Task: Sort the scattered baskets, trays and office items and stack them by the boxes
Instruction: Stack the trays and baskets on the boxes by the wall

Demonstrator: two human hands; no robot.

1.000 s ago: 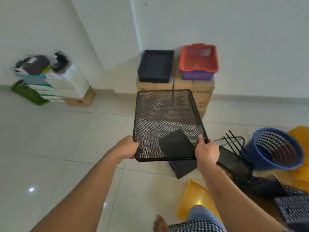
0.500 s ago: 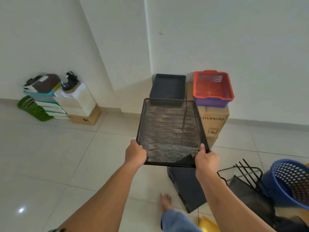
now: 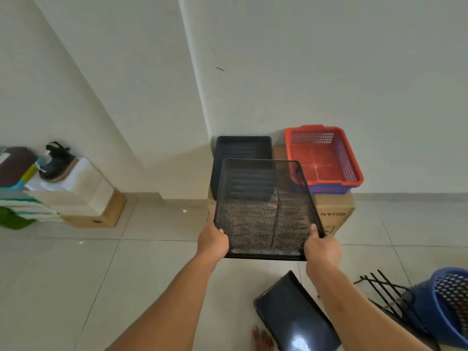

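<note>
Both hands hold a black mesh tray (image 3: 266,211) in the air near the middle of the view, well above the tiled floor (image 3: 76,287). The left hand (image 3: 212,240) grips its near corner at 7 o'clock and the right hand (image 3: 321,249) grips the near corner at 5 o'clock. Each thumb lies over the rim and the fingers are curled beneath. The tray tilts away from the person, with its far edge at 12 o'clock.

Seen through and beyond the mesh, a black plastic tray (image 3: 243,148) sits on a cardboard box (image 3: 334,211) against the wall. At 1 o'clock from the held tray, a red basket (image 3: 321,155) is nested in a blue-violet basket (image 3: 329,189) on top of the same box. The box face shows the printed letters "QUAN" upside down, and the rest of the word is hidden behind the mesh. A small printed symbol below it is too blurred to read.

On the floor at 5 o'clock lies another black tray (image 3: 291,312), glossy with a glare spot. A bare foot (image 3: 262,338) is just beside it at the bottom edge. Farther toward 4 o'clock are a black wire rack (image 3: 379,287) and a round blue basket (image 3: 448,307) lying on its side.

Far off at 9 o'clock, against the other wall, is a stack of white boxes on a brown carton (image 3: 101,211). A dark object (image 3: 57,160) sits on top, and a green basket (image 3: 12,219) lies at the frame edge.
</note>
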